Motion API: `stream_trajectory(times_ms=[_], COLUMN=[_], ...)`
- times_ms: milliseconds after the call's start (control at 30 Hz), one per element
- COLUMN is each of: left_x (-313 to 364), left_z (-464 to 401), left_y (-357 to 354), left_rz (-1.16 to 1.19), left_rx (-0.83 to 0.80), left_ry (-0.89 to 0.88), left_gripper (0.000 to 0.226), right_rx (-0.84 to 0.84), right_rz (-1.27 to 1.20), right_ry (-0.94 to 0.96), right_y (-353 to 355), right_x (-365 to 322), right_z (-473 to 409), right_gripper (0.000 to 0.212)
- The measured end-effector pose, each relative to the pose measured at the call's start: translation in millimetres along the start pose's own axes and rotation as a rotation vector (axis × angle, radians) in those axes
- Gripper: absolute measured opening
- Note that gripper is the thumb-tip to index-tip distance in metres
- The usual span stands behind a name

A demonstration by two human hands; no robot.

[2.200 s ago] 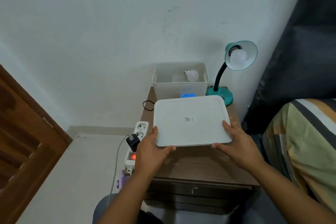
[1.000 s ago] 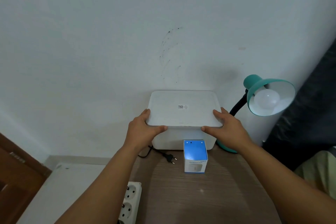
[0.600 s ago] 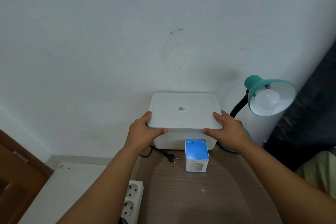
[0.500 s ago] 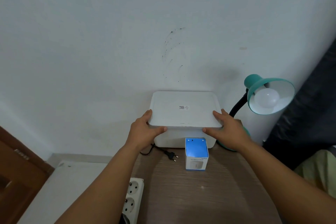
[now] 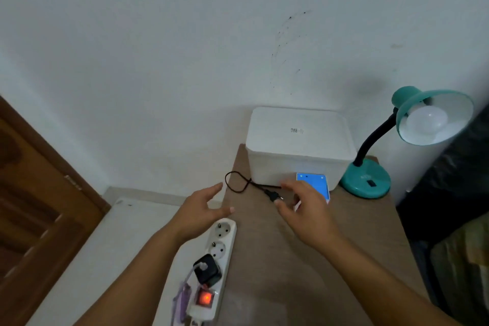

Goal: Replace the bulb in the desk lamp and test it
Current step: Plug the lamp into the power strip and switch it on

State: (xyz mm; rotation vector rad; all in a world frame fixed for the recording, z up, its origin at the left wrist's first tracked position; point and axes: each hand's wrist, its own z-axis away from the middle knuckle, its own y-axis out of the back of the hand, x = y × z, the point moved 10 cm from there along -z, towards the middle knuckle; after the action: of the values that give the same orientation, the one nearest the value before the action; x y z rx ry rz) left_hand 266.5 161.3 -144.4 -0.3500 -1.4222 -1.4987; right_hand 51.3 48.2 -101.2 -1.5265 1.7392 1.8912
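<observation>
Hovering spread and empty, both hands: left hand (image 5: 201,210), right hand (image 5: 304,209) near the plug (image 5: 272,194).

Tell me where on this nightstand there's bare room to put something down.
The near half of the nightstand is bare. The back is crowded: lidded white bin, blue bulb box, lamp base, and the loose plug under the right hand.

The right hand (image 5: 304,209) hides the near part of the blue bulb box (image 5: 313,182); the lid label (image 5: 296,130) is illegible; the power strip (image 5: 211,270) is cut off at the near edge.
</observation>
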Motion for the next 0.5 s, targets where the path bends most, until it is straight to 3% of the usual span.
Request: stream_trajectory(times_ms=[200, 367, 500], left_x=[-60.6, -75.5, -82.6], left_z=[20.6, 25.6, 25.2], left_y=[-13.5, -27.7, -27.7], left_rz=[0.078, 0.191, 0.28], left_rx=[-0.086, -0.088, 0.0], left_ry=[0.102, 0.113, 0.109], left_gripper=[0.081, 0.058, 0.047], right_rx=[-0.189, -0.169, -0.148], right_rz=[0.063, 0.139, 0.231], right_ry=[-0.173, -0.266, -0.324], right_y=[-76.2, -94.7, -99.1], right_x=[22.8, 47.5, 63.1], right_z=[-5.8, -20.0, -34.3], right_gripper=[0.053, 0.048, 0.041])
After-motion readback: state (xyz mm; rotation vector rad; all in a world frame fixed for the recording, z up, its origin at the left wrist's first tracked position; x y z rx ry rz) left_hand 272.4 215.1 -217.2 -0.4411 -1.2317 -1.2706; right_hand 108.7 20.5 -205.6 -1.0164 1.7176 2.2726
